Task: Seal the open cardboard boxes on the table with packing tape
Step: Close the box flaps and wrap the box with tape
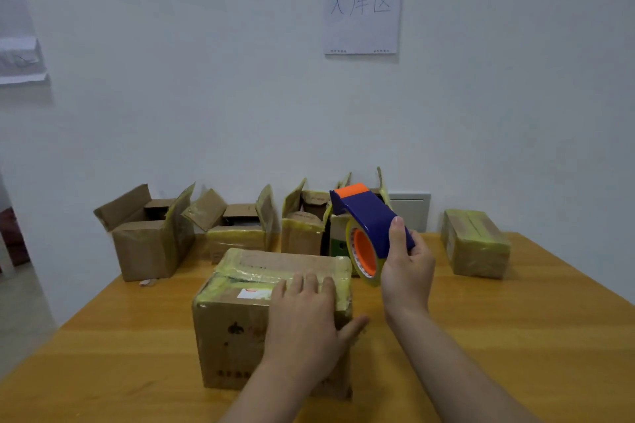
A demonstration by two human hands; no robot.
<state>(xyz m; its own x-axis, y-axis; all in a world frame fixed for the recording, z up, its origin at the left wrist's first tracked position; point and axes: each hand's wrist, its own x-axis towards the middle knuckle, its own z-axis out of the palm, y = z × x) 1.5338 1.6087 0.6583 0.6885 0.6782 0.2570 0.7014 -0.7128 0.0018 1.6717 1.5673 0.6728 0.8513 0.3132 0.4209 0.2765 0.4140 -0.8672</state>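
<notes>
Meanwhile the left hand (302,316) lies flat, hiding the box (237,319) seam; right hand (407,264) grips the dispenser (367,216).

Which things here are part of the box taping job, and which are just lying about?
Job:
tape dispenser in the right hand
closed box under the left hand
open boxes along the wall
taped box at right

Lying about:
paper sign on the wall
small scrap on the table
</notes>
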